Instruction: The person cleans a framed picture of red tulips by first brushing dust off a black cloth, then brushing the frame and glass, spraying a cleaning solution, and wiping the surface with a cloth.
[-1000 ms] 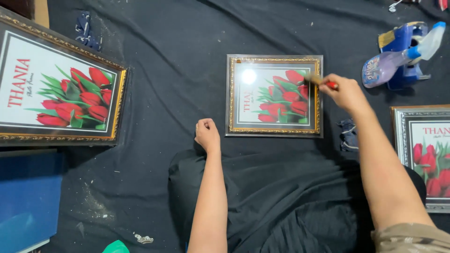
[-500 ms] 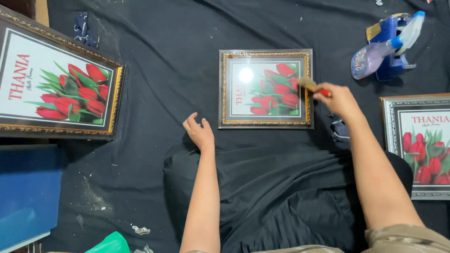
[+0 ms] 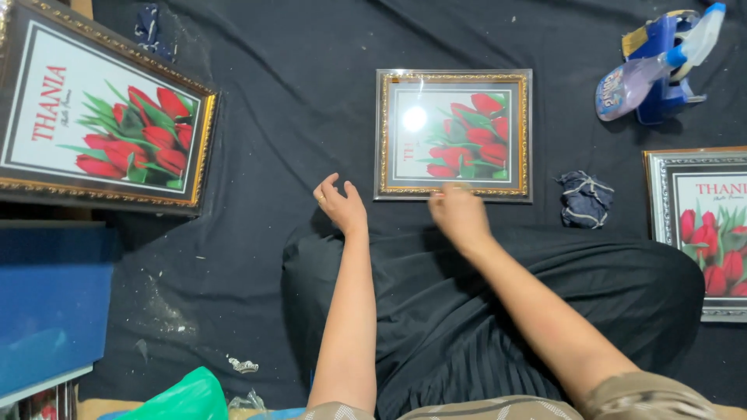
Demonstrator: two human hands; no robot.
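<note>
**Small framed print flat on black cloth, both hands at its near edge**

Head view: the small gold-framed tulip picture (image 3: 453, 134) is laid glass-up on the black cloth (image 3: 272, 117), so its face is reachable. The right hand (image 3: 459, 214) is placed at the bottom rail, blurred; whether anything is gripped cannot be told. The left hand (image 3: 340, 204) is rested just beside the frame's corner, fingers loosely spread, empty. A crumpled rag (image 3: 585, 198) is kept near.
</note>
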